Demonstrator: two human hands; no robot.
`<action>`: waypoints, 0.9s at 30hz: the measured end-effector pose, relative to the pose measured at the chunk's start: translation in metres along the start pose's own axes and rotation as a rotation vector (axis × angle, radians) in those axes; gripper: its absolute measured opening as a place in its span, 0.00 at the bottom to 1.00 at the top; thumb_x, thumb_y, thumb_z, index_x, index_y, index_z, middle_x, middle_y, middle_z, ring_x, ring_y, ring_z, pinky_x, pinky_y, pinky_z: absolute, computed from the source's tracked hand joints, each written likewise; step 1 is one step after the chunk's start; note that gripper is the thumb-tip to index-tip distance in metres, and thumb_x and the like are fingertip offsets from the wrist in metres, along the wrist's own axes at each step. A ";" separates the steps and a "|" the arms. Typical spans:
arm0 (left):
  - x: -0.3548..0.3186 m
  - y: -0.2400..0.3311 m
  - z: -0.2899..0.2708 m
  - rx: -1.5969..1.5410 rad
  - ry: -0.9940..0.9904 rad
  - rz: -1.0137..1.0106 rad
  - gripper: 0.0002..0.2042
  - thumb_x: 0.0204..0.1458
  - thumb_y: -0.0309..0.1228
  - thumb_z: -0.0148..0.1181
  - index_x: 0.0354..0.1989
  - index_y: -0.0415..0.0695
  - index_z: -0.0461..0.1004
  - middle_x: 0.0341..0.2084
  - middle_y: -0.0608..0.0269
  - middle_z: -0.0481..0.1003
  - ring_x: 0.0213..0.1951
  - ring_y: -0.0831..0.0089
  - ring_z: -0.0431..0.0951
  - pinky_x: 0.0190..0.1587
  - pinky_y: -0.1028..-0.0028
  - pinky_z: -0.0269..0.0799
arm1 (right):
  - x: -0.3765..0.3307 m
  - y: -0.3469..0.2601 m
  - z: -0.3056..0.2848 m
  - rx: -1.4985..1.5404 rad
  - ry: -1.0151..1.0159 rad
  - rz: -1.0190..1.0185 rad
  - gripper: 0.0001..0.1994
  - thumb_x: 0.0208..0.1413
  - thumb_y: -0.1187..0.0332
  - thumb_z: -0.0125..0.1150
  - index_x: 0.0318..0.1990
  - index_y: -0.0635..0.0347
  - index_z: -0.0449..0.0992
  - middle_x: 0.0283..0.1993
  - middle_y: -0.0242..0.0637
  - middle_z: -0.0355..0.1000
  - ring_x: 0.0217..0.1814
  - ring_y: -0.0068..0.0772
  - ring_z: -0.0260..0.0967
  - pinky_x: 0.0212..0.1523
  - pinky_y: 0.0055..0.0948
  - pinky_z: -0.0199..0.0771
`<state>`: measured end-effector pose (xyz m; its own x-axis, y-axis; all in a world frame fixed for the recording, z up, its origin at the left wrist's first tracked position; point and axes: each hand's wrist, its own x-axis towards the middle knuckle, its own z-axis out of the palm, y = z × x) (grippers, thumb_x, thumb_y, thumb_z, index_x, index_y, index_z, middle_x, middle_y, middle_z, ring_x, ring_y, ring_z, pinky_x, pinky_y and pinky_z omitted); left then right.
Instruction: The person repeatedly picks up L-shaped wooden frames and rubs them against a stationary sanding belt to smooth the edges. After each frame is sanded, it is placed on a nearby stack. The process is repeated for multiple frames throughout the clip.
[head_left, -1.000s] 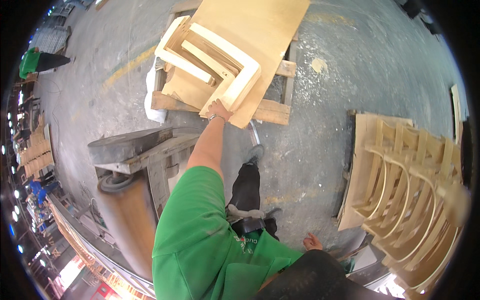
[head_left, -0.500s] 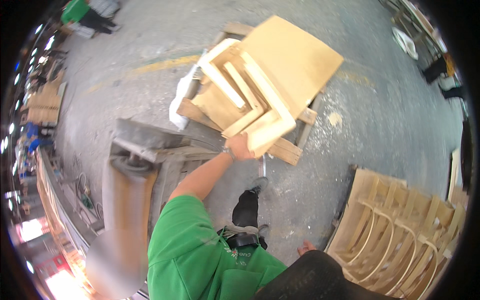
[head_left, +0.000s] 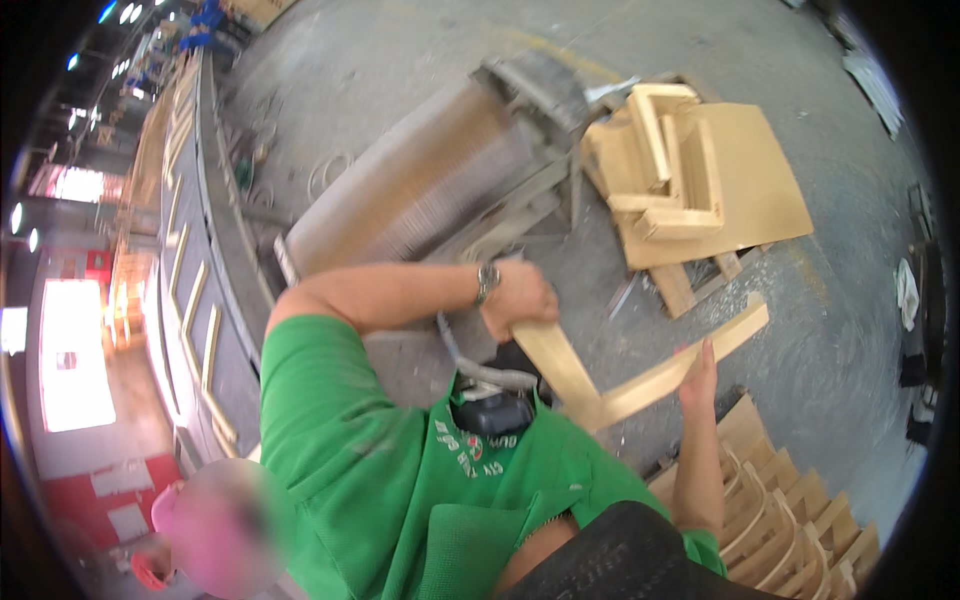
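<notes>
My left hand, with a watch on the wrist, grips one leg of a pale angled wooden piece close in front of my green shirt. The piece's two legs meet in a corner near my waist. My right hand holds the other leg from below, with its fingers laid up across the wood. That leg points up and right, over the floor.
A pallet carries a plywood board and stacked wooden frame parts. A drum-like machine stands beyond my left arm. Curved wooden parts are stacked at lower right. A long bench runs along the left, with a person in a pink cap beside it.
My left hand has left the pile on the pallet and drawn an angled wooden piece toward my body. My right hand has come up to hold its other leg. The view has swung round.
</notes>
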<state>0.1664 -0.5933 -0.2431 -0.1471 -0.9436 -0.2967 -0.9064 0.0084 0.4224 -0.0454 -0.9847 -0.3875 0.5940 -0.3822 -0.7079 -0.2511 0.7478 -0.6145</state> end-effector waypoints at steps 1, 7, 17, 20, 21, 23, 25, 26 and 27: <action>-0.020 0.006 0.001 -0.014 0.083 -0.008 0.31 0.27 0.41 0.70 0.47 0.47 0.74 0.39 0.59 0.76 0.45 0.57 0.77 0.47 0.57 0.74 | -0.007 0.013 0.009 0.040 -0.009 0.008 0.34 0.61 0.56 0.65 0.69 0.60 0.58 0.68 0.45 0.59 0.67 0.46 0.60 0.69 0.50 0.61; -0.158 -0.034 0.033 0.126 0.517 -0.628 0.32 0.42 0.47 0.62 0.60 0.56 0.73 0.57 0.52 0.69 0.62 0.55 0.66 0.58 0.50 0.64 | -0.028 0.094 0.162 0.129 -0.015 -0.082 0.38 0.61 0.46 0.59 0.71 0.58 0.56 0.71 0.44 0.58 0.72 0.47 0.56 0.72 0.51 0.56; -0.351 -0.250 0.056 0.104 0.947 -1.547 0.18 0.55 0.41 0.53 0.50 0.47 0.76 0.44 0.49 0.76 0.49 0.50 0.76 0.54 0.55 0.71 | 0.045 0.240 0.500 0.243 0.048 -0.069 0.43 0.56 0.47 0.69 0.68 0.70 0.61 0.72 0.45 0.59 0.72 0.46 0.58 0.73 0.45 0.56; -0.383 -0.290 0.022 0.163 0.970 -1.555 0.17 0.54 0.41 0.53 0.49 0.49 0.78 0.44 0.48 0.76 0.49 0.51 0.77 0.52 0.56 0.73 | 0.064 0.238 0.552 0.260 0.006 -0.123 0.41 0.56 0.48 0.70 0.66 0.72 0.63 0.71 0.45 0.61 0.70 0.44 0.60 0.71 0.42 0.60; -0.381 -0.292 0.019 0.226 1.031 -1.518 0.17 0.54 0.41 0.53 0.49 0.50 0.78 0.44 0.49 0.77 0.49 0.51 0.77 0.52 0.55 0.73 | 0.066 0.237 0.552 0.264 0.057 -0.119 0.41 0.56 0.48 0.70 0.66 0.72 0.63 0.71 0.45 0.61 0.70 0.44 0.60 0.71 0.41 0.60; -0.359 -0.279 0.032 0.111 0.943 -1.543 0.17 0.53 0.40 0.53 0.49 0.51 0.78 0.44 0.50 0.77 0.50 0.52 0.76 0.53 0.55 0.72 | 0.065 0.236 0.528 0.224 0.044 -0.130 0.41 0.56 0.49 0.70 0.67 0.73 0.62 0.71 0.46 0.61 0.70 0.44 0.60 0.71 0.40 0.60; -0.322 -0.251 0.061 0.064 0.973 -1.497 0.18 0.52 0.39 0.54 0.50 0.50 0.78 0.44 0.52 0.77 0.52 0.53 0.75 0.56 0.53 0.68 | 0.051 0.238 0.471 0.222 0.058 -0.113 0.41 0.58 0.49 0.67 0.70 0.68 0.60 0.73 0.45 0.59 0.72 0.45 0.58 0.74 0.41 0.56; -0.303 -0.234 0.077 0.047 1.018 -1.459 0.18 0.51 0.39 0.55 0.50 0.49 0.77 0.44 0.53 0.77 0.53 0.53 0.73 0.59 0.50 0.65 | 0.040 0.238 0.437 0.224 0.078 -0.085 0.40 0.59 0.48 0.66 0.71 0.65 0.59 0.74 0.44 0.57 0.74 0.46 0.56 0.75 0.42 0.54; -0.285 -0.217 0.090 0.082 1.047 -1.426 0.20 0.50 0.39 0.55 0.51 0.48 0.76 0.46 0.52 0.76 0.56 0.52 0.71 0.62 0.47 0.61 | 0.027 0.234 0.405 0.170 0.143 -0.109 0.40 0.60 0.47 0.64 0.71 0.63 0.58 0.75 0.44 0.55 0.75 0.46 0.53 0.76 0.43 0.51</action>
<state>0.3694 -0.2965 -0.3276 0.9615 -0.0280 0.2733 -0.1126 -0.9475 0.2994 0.2218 -0.6000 -0.4098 0.4935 -0.5291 -0.6903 -0.0520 0.7743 -0.6307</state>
